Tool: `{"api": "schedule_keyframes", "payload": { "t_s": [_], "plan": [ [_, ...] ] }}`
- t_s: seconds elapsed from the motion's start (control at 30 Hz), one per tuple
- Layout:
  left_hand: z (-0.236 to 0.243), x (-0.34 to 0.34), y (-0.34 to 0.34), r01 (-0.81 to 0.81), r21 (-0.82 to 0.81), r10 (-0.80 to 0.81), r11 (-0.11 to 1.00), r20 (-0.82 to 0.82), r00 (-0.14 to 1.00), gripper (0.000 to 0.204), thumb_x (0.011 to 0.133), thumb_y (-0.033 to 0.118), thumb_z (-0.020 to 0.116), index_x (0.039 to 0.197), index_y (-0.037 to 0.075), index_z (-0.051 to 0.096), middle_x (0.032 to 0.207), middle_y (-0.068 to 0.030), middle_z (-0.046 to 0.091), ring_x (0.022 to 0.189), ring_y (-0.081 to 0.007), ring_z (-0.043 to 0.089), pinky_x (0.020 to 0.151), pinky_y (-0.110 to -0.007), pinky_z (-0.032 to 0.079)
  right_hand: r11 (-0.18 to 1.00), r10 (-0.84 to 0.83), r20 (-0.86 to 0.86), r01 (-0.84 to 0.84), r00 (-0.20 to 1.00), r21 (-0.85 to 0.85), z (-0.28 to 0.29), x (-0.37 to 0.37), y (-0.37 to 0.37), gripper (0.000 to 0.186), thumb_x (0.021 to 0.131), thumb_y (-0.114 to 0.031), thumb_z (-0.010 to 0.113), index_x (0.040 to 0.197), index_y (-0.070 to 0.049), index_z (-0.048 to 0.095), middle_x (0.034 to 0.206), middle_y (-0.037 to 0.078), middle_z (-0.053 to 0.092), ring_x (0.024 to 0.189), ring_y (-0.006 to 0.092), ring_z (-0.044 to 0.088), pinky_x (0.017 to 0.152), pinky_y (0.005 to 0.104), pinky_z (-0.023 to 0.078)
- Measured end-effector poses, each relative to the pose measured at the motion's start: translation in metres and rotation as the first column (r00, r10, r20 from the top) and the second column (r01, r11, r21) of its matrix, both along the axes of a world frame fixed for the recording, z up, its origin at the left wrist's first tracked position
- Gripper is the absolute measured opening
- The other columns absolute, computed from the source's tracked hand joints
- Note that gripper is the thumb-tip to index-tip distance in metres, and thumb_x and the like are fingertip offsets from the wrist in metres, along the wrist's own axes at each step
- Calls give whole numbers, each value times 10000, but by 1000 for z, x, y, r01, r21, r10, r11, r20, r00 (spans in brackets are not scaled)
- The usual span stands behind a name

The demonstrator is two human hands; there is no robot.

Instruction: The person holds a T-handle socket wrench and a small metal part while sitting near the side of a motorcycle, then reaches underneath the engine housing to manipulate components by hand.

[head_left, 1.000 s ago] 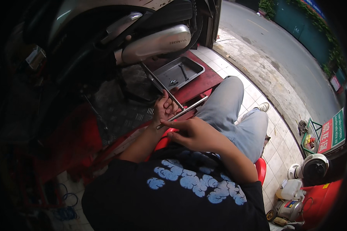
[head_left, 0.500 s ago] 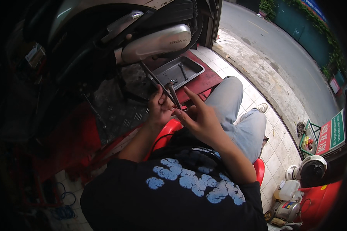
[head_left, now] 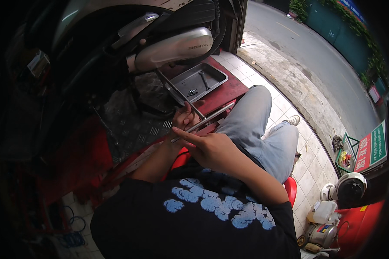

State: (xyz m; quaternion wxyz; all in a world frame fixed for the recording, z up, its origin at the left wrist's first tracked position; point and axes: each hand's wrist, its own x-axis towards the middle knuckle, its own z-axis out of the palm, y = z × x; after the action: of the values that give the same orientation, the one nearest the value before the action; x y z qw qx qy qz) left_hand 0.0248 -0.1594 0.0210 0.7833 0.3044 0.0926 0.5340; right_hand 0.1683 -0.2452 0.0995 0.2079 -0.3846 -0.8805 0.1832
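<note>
A steel T-handle wrench (head_left: 217, 111) has its long shaft running up to the lower side of a scooter (head_left: 168, 49), near the silver cover. My left hand (head_left: 183, 120) has its fingers curled around the lower shaft, below the crossbar's junction or partly behind it. My right hand (head_left: 212, 150) lies against the crossbar with its index finger stretched out across it; its other fingers are bent and partly hidden. Just beyond the hands, a metal tray (head_left: 186, 81) holds a dark tool (head_left: 203, 80) and several small pieces.
The scooter stands over a red platform (head_left: 232, 88) with a treadplate. My jeans-clad legs are beside it on a red seat (head_left: 290, 190). At right are a signboard (head_left: 371, 146), a fan (head_left: 350, 187), plastic jugs (head_left: 322, 211) and a red tank (head_left: 358, 224); the street lies outside.
The crossbar has turned, standing steep half a second ago and now slanting up to the right. My right hand has moved with it, its index finger swinging down and leftward across the bar.
</note>
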Motion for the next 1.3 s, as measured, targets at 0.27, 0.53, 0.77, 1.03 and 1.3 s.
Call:
{"api": "schedule_keyframes", "payload": {
  "t_s": [0.27, 0.53, 0.77, 1.03, 1.3],
  "plan": [
    [-21, -8, 11, -30, -22, 32, 999, 75, 997, 486, 1033, 349, 420, 1257, -76, 497, 487, 87, 321, 387, -21, 315, 429, -203, 280, 923, -360, -237, 381, 902, 47, -3, 35, 20, 621, 835, -142, 612, 1424, -109, 417, 624, 179, 577, 610, 372, 609, 566, 471, 443],
    [-21, -10, 14, -78, 9, 77, 997, 89, 993, 484, 1025, 389, 421, 1270, -19, 504, 472, 92, 363, 367, -22, 288, 399, -197, 245, 971, -227, 203, 238, 952, -28, -30, 32, 15, 525, 821, -175, 581, 1297, 24, 485, 740, 210, 640, 721, 386, 652, 654, 483, 519],
    [-17, -4, 14, -193, -159, 199, 968, 22, 980, 460, 1029, 358, 429, 1275, -24, 498, 487, 97, 371, 379, -16, 300, 398, -187, 248, 994, -32, -99, 21, 995, -111, 11, 18, -2, 714, 801, -123, 567, 1475, -116, 331, 648, 188, 593, 639, 376, 623, 609, 472, 484],
    [-15, -13, 17, -103, -74, 112, 992, 132, 985, 465, 1036, 332, 418, 1288, -56, 466, 497, 95, 391, 379, -20, 323, 398, -182, 264, 894, -445, -147, 448, 883, -14, -1, 26, 14, 459, 819, -114, 566, 1275, -69, 531, 633, 186, 590, 626, 395, 611, 565, 498, 456],
    [-22, -13, 24, -104, -130, 123, 986, 147, 982, 462, 1042, 323, 404, 1300, -56, 457, 504, 96, 401, 374, -17, 315, 399, -180, 263, 974, -217, 164, 224, 962, -22, -27, 31, 7, 562, 823, -136, 551, 1380, -107, 476, 640, 195, 590, 626, 385, 619, 598, 493, 473]
  ]
}}
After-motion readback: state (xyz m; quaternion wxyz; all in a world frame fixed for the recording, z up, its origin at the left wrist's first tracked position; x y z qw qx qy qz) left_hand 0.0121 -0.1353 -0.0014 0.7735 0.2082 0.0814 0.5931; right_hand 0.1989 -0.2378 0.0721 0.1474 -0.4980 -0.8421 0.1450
